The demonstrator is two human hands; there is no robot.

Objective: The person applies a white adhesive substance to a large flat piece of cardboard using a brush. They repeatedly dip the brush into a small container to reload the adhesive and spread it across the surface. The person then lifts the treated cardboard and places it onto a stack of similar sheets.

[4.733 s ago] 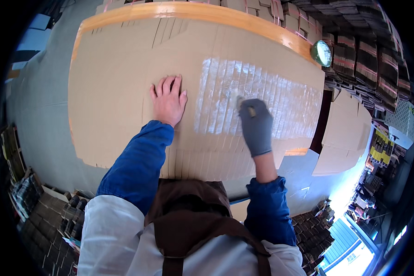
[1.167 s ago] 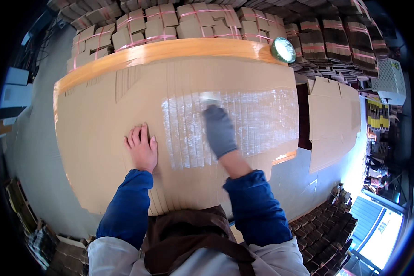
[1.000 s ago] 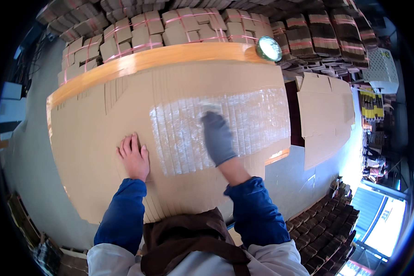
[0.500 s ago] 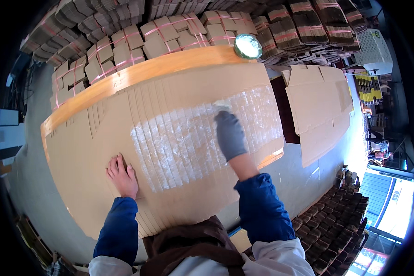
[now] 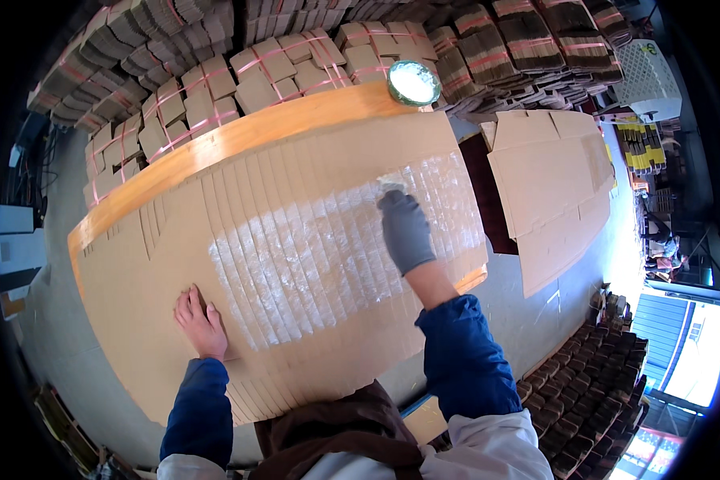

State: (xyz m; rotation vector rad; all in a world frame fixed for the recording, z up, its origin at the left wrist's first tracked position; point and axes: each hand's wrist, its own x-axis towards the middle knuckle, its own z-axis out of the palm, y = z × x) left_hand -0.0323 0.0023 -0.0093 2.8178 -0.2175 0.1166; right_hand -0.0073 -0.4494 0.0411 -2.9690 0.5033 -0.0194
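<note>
Your gloved right hand [image 5: 408,234] has its fingers curled shut around what looks like a brush [image 5: 392,182], mostly hidden by the grip, its pale tip on the far part of the shiny white coat [image 5: 296,264]. That coat covers the ridged part of the cardboard [image 5: 148,296], which lies across the surface [image 5: 240,132]. Your bare left hand [image 5: 202,326] lies flat on it, fingers slightly spread, just beside the coat's near left edge.

A hard sideways stroke could drag the ridged layers out of line, since your left hand bears down only at one side. If that hand slid right, it would likely smear the coat and get wet. The bowl [image 5: 414,83] sits at the far corner of the surface, near the bundles [image 5: 268,80]; a long reach or a shoved cardboard could tip it. Uneven pressure over the ridges might leave thin patches.
</note>
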